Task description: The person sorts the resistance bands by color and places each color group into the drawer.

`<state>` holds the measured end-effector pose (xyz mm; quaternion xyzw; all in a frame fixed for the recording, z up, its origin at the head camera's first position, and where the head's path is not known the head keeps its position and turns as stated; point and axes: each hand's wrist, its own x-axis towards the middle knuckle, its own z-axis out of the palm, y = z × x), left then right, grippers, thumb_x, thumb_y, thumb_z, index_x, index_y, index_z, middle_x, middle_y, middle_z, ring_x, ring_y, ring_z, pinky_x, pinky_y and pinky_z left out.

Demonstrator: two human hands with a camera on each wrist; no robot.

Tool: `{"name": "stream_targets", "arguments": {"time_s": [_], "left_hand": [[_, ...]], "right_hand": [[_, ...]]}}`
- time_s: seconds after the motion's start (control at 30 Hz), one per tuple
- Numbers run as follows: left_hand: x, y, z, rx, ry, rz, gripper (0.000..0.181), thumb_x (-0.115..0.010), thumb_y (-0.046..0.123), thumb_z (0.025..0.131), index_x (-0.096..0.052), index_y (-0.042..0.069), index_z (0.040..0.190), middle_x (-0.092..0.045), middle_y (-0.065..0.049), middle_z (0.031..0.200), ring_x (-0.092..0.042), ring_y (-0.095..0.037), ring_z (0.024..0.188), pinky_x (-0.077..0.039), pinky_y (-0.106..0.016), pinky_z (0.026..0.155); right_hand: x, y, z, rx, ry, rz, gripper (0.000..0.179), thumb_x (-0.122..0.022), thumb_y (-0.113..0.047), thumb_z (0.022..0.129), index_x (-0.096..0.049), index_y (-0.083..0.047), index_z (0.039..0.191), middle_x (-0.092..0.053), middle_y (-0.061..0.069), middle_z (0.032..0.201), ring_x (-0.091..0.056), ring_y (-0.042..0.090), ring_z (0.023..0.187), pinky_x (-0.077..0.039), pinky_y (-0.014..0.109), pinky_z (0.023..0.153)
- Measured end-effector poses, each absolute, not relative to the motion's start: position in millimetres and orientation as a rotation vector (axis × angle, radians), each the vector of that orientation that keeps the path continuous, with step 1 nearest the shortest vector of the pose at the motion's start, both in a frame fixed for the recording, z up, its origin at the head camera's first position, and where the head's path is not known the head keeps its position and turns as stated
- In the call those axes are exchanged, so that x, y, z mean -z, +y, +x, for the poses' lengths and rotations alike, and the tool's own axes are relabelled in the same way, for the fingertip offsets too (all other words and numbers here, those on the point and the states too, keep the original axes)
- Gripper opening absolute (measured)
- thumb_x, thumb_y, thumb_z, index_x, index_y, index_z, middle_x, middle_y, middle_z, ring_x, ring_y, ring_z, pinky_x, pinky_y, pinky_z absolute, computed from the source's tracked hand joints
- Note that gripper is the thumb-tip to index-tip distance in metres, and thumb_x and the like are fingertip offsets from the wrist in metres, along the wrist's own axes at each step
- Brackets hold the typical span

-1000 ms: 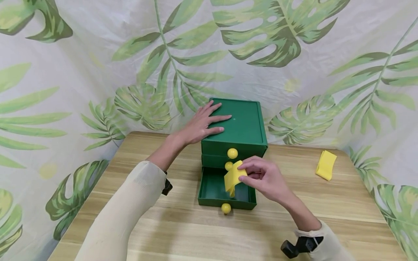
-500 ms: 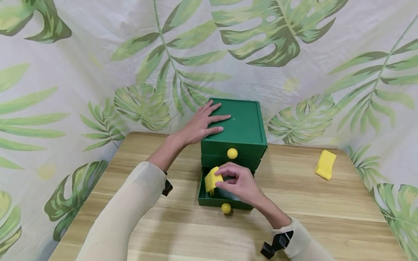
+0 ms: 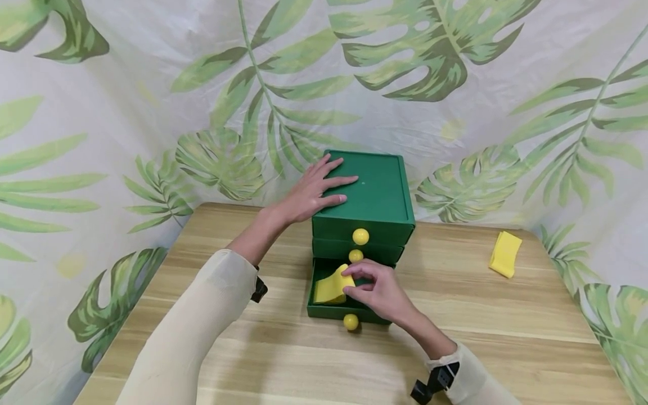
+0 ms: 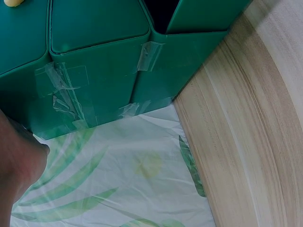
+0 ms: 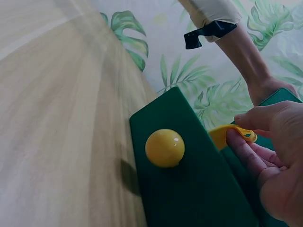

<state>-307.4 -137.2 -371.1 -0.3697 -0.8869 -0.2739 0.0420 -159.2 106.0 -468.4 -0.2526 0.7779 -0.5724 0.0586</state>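
Note:
A green three-drawer cabinet [image 3: 374, 185] with round yellow knobs stands on the table. Its bottom drawer [image 3: 316, 311] is pulled out; the two above are in. My left hand [image 3: 316, 191] rests on the cabinet's top at the left edge, fingers spread. Over the open drawer, my right hand [image 3: 377, 287] pinches one end of a folded yellow cloth strip [image 3: 330, 287] between thumb and fingers. The strip's other end lies low inside the drawer, at its left side. In the right wrist view, the drawer front with its knob [image 5: 164, 148] partly hides the strip [image 5: 218, 137].
A second folded yellow strip [image 3: 505, 254] lies on the wooden table [image 3: 283, 360] to the right of the cabinet. Behind the table hangs a leaf-patterned cloth [image 3: 283, 112]. Clear tape [image 4: 61, 80] joins the cabinet's sections along the side.
My right hand has moved left and down with the yellow strip, from above the drawer's front right into its left part, then slightly right. The left hand has stayed on the cabinet.

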Motion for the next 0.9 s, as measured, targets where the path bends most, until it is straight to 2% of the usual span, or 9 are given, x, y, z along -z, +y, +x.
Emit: {"name": "stream_targets", "arguments": {"time_s": [0.33, 0.9], "left_hand": [[369, -137, -307, 0.849, -2.714, -1.135, 0.052, -0.055, 0.040, 0.110, -0.051, 0.026, 0.160, -0.017, -0.014, 0.177, 0.007, -0.034, 0.165, 0.001, -0.065, 0.128], [367, -135, -305, 0.849, -2.719, -1.129, 0.053, -0.054, 0.039, 0.110, -0.051, 0.024, 0.160, -0.018, -0.015, 0.176, 0.004, -0.036, 0.165, 0.000, -0.063, 0.128]], "right_hand": [[481, 125, -154, 1.636, 2.440, -0.788, 0.027, -0.084, -0.006, 0.091, -0.077, 0.000, 0.117, -0.072, 0.011, 0.117, -0.072, 0.029, 0.101, -0.062, 0.027, 0.080], [480, 142, -156, 1.408, 2.618, -0.851, 0.033, -0.084, -0.007, 0.091, -0.074, -0.001, 0.122, -0.072, 0.011, 0.115, -0.075, 0.021, 0.095, -0.061, 0.023, 0.078]]}}
